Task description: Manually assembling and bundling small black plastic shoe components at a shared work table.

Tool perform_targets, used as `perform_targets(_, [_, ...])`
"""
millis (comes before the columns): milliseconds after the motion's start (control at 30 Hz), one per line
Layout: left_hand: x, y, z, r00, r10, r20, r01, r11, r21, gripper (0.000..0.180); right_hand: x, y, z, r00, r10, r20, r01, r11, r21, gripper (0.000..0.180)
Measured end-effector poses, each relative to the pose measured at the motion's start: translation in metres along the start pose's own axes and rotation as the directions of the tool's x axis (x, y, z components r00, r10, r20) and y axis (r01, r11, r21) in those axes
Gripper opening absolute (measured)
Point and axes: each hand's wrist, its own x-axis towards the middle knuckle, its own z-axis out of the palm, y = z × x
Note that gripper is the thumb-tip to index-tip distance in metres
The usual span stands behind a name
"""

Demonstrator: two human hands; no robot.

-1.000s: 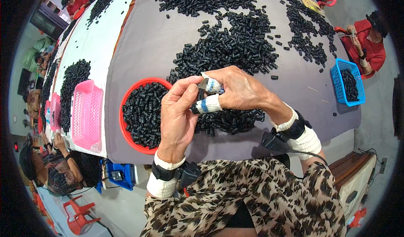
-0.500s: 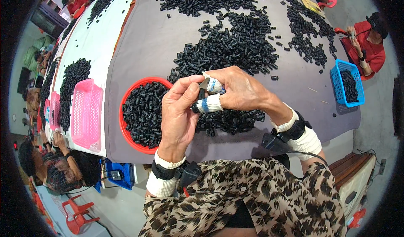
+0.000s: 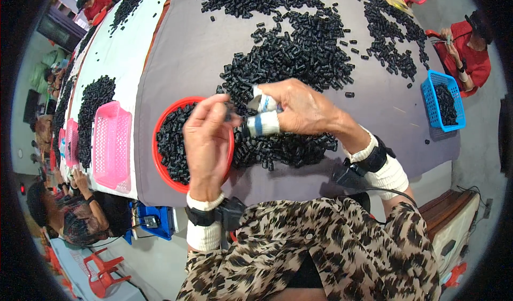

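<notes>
My left hand (image 3: pixel 206 135), smeared by motion, is over the right part of a red basin (image 3: pixel 158 159). Its thumb and fingers pinch a small black cylindrical piece (image 3: pixel 230 110). Just to the right is my right hand (image 3: pixel 302 108), with white cloth wraps marked in blue on its thumb and index finger. Between those wrapped digits it grips a small greyish blade (image 3: pixel 254 101), mostly hidden. The basin is full of similar black pieces (image 3: pixel 173 148). A large heap of them (image 3: pixel 291 60) lies behind and beneath my hands.
A blue basket (image 3: pixel 430 102) holding black pieces stands at the right edge of the grey-covered table (image 3: pixel 176 49). On the white cloth at left is a pink basket (image 3: pixel 111 146). People sit along both sides, including a person in red (image 3: pixel 470 60) at right.
My left hand has moved left, away from my right hand, carrying the black piece over the basin. The right hand stays nearly in place, its wrapped thumb and finger now apart from the left hand.
</notes>
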Motion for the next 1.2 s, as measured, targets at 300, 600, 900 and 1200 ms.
perform_targets(300, [-0.003, 0.011, -0.119, 0.888, 0.309, -0.341, -0.019, 0.765, 0.644, 0.02, -0.013, 0.018, -0.033, 0.953, 0.256, -0.163, -0.233, 0.961, 0.147, 0.019])
perform_targets(600, [0.018, -0.064, -0.006, 0.976, 0.083, 0.201, -0.217, 0.443, 0.87, 0.018, -0.027, 0.033, -0.035, 0.928, 0.327, -0.178, -0.294, 0.936, 0.192, 0.01])
perform_targets(900, [0.043, -0.103, 0.011, 0.933, 0.104, 0.345, -0.343, -0.035, 0.939, 0.031, -0.035, 0.047, -0.039, 0.922, 0.336, -0.191, -0.293, 0.93, 0.223, 0.012])
perform_targets(1200, [0.043, -0.103, 0.01, 0.9, 0.042, 0.434, -0.434, 0.01, 0.901, 0.019, -0.033, 0.034, -0.035, 0.904, 0.403, -0.145, -0.358, 0.897, 0.26, 0.011])
